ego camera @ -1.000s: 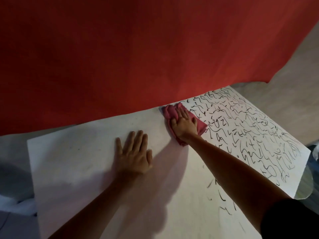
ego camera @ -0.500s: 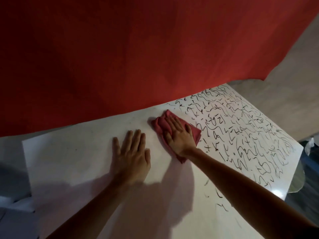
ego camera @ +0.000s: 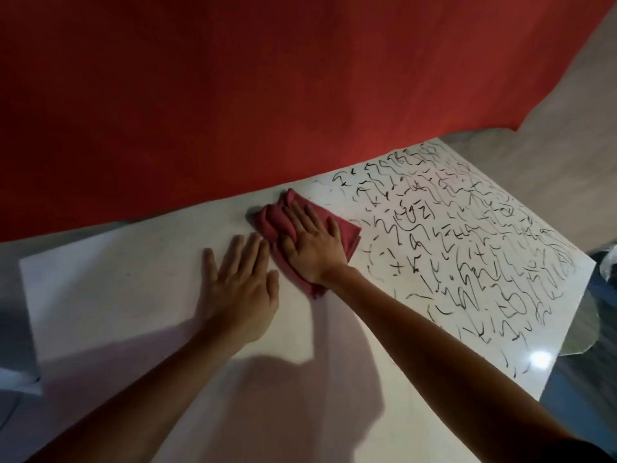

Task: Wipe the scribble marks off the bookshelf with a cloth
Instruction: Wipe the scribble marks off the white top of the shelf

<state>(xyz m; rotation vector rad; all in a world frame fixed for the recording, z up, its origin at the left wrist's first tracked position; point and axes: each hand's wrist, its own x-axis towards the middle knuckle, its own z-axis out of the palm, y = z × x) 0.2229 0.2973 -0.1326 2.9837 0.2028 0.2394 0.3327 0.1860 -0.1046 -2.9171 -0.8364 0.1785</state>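
Observation:
A white bookshelf top (ego camera: 110, 289) fills the lower half of the head view. Black scribble marks (ego camera: 467, 248) cover its right part; the left part is wiped white. My right hand (ego camera: 310, 242) lies flat with straight fingers on a crumpled pink cloth (ego camera: 347, 235), pressing it onto the surface near the back edge, just left of the scribbles. My left hand (ego camera: 240, 292) rests flat on the white surface, fingers straight, right beside the cloth's left side.
A red wall (ego camera: 233, 95) stands directly behind the shelf's back edge. A grey floor (ego camera: 574, 135) shows at the upper right. Past the shelf's right edge lie a dark floor area and something pale (ego camera: 609, 262).
My right hand has slid the cloth left and toward me, away from the scribbled zone, ending close to my left hand. The left hand stayed in place.

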